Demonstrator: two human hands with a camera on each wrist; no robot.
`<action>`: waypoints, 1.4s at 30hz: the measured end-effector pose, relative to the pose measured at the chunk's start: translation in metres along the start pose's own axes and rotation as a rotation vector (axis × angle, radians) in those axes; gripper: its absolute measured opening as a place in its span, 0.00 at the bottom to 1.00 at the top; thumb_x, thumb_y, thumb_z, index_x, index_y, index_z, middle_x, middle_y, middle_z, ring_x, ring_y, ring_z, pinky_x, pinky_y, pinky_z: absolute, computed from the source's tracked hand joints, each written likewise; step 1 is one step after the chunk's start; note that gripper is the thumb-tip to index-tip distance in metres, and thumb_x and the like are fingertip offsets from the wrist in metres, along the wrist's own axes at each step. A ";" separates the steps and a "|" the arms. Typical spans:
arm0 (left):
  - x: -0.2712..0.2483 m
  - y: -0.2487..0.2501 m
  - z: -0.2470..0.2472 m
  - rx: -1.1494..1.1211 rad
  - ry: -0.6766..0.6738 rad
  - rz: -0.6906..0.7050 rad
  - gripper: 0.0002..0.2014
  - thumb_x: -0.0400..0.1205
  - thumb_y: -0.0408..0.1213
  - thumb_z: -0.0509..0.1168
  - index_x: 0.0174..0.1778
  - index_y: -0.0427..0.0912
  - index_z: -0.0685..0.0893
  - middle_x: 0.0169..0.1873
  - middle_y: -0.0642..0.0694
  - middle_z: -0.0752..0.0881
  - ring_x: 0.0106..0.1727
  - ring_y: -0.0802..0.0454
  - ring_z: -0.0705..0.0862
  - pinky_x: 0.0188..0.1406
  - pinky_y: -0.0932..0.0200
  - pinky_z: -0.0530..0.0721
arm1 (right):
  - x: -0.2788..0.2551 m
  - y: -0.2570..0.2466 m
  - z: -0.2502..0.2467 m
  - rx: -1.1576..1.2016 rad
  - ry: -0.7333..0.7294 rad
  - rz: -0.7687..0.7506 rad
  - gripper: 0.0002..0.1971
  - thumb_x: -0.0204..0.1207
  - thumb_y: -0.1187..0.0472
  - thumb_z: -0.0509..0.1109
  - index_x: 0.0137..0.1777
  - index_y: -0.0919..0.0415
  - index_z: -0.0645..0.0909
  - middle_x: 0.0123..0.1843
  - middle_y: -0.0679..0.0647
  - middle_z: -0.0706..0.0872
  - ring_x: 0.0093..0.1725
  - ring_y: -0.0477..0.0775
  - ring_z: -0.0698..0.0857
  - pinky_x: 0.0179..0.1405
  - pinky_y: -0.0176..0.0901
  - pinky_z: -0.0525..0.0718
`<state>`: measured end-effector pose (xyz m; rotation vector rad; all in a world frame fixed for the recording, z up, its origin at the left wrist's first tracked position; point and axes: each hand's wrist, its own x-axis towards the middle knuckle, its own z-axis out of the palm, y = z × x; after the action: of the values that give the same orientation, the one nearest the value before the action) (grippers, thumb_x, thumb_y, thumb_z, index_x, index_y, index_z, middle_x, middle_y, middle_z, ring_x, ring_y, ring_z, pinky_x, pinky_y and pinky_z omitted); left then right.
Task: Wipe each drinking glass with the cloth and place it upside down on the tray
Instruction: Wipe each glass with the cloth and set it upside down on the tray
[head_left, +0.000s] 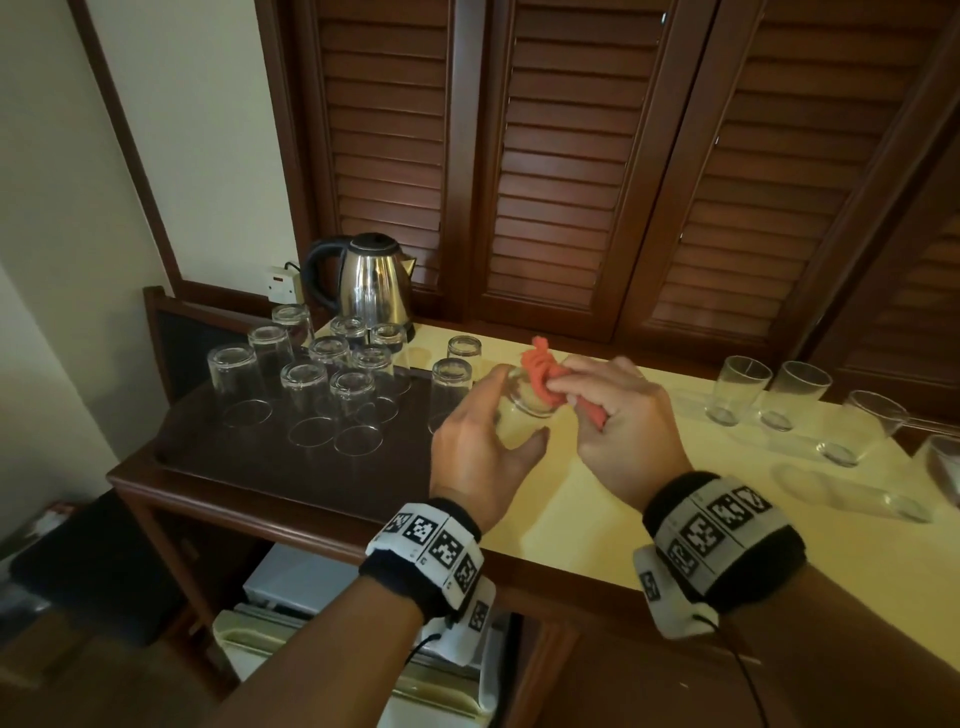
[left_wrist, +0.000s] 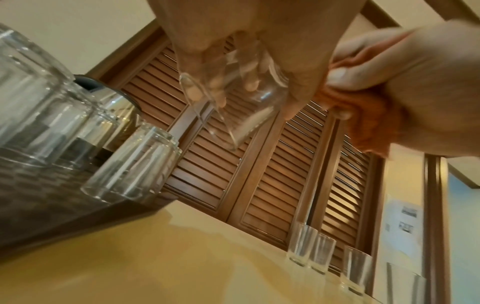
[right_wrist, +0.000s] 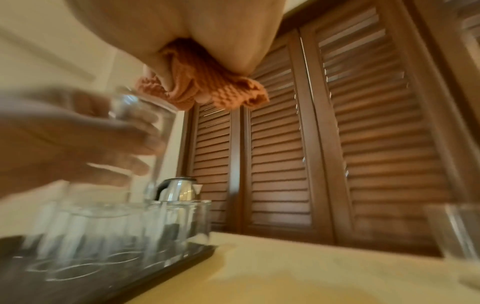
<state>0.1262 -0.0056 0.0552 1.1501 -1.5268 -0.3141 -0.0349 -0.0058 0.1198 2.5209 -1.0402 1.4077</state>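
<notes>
My left hand (head_left: 488, 441) grips a clear drinking glass (head_left: 524, 405) in the air above the yellow counter, its thick base turned toward my right hand. My right hand (head_left: 618, 410) holds a bunched orange cloth (head_left: 543, 374) and presses it against the glass's base. In the left wrist view the glass (left_wrist: 246, 102) slants down between my fingers, beside the cloth (left_wrist: 369, 127). The right wrist view shows the cloth (right_wrist: 205, 86) bulging from my fist above the blurred glass (right_wrist: 145, 123). Several glasses (head_left: 311, 384) stand upside down on the dark tray (head_left: 249, 467) at the left.
Several upright glasses (head_left: 779, 395) line the counter's back right. A steel kettle (head_left: 371, 280) stands behind the tray, against louvred wooden doors (head_left: 571, 156). The yellow counter (head_left: 597, 519) stretches in front of my hands. A shelf with appliances sits below.
</notes>
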 end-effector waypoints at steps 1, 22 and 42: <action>-0.001 0.004 0.003 0.006 0.003 0.010 0.32 0.76 0.41 0.83 0.75 0.51 0.81 0.59 0.54 0.89 0.52 0.53 0.89 0.54 0.46 0.91 | 0.003 -0.001 0.001 0.000 0.018 0.008 0.21 0.68 0.85 0.71 0.54 0.64 0.91 0.56 0.53 0.91 0.47 0.60 0.82 0.45 0.57 0.85; 0.002 -0.007 -0.004 0.042 -0.003 0.009 0.32 0.76 0.38 0.82 0.77 0.49 0.81 0.54 0.54 0.89 0.44 0.54 0.88 0.47 0.47 0.92 | -0.008 -0.005 0.006 0.025 -0.055 -0.016 0.21 0.68 0.85 0.71 0.55 0.64 0.90 0.56 0.54 0.90 0.47 0.60 0.82 0.44 0.57 0.85; -0.009 -0.006 0.002 -0.048 -0.002 0.008 0.32 0.76 0.39 0.83 0.77 0.50 0.80 0.61 0.52 0.90 0.58 0.52 0.91 0.56 0.44 0.91 | -0.008 -0.018 0.010 0.025 -0.078 0.026 0.19 0.71 0.81 0.69 0.55 0.62 0.90 0.55 0.51 0.90 0.48 0.55 0.79 0.46 0.46 0.82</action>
<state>0.1263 -0.0028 0.0445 1.1064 -1.5172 -0.3451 -0.0201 0.0084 0.1120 2.6089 -1.0779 1.3467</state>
